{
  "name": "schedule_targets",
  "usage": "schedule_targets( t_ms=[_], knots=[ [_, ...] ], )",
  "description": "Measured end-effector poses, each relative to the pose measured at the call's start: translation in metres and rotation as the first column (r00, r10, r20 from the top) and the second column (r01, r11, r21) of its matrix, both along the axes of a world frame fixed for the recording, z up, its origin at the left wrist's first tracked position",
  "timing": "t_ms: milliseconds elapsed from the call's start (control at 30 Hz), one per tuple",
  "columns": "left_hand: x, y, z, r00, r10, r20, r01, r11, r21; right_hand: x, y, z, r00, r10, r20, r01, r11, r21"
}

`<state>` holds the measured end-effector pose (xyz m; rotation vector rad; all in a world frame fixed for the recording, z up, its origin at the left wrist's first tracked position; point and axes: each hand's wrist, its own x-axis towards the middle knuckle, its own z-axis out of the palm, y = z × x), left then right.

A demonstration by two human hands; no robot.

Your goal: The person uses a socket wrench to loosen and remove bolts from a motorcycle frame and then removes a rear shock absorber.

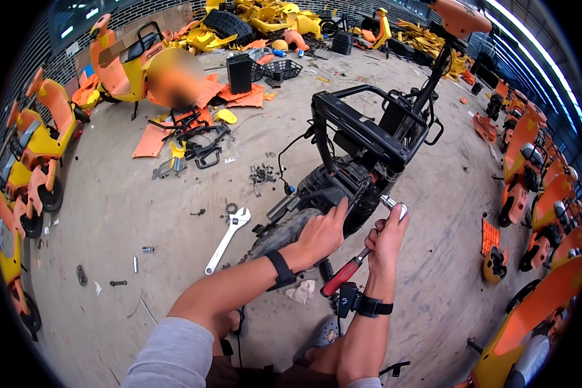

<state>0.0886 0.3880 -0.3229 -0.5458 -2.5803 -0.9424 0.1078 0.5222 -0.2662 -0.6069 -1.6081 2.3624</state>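
Observation:
My left hand (323,233) reaches to the black rear assembly (346,184) of a stripped scooter, index finger extended against it, above the rear tyre (278,233). My right hand (385,236) grips a ratchet wrench with a red handle (339,275), its chrome socket end (388,204) at the right side of that assembly. The black frame (365,129) rises behind, with an orange handlebar cover (459,16) on top. An adjustable wrench (226,240) lies on the floor left of my left hand. A black box (346,301) sits below the red handle; what supports it is unclear.
Orange and yellow scooters line the left (45,129) and right (524,155) sides. Behind are a parts pile (291,22), a scooter (119,71), loose panels (152,139), baskets (281,70) and dark frame pieces (200,145). Small bolts (262,174) and loose sockets (136,264) are scattered on the floor.

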Motion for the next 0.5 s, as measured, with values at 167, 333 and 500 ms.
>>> schedule_targets(
  t_ms=[167, 333, 500],
  knots=[
    [-0.020, 0.005, -0.057, 0.994, 0.009, 0.104, -0.019, 0.995, 0.101, 0.000, 0.001, 0.004, 1.000, 0.016, -0.001, -0.016, 1.000, 0.012],
    [-0.006, 0.026, -0.092, 0.975, 0.075, 0.208, -0.163, 0.879, 0.447, 0.001, -0.004, 0.003, 1.000, 0.028, -0.009, -0.027, 0.999, 0.039],
    [-0.009, 0.015, -0.043, 0.984, 0.064, 0.168, -0.147, 0.823, 0.549, 0.004, -0.001, 0.000, 0.998, 0.058, -0.005, -0.058, 0.996, 0.063]
  ],
)
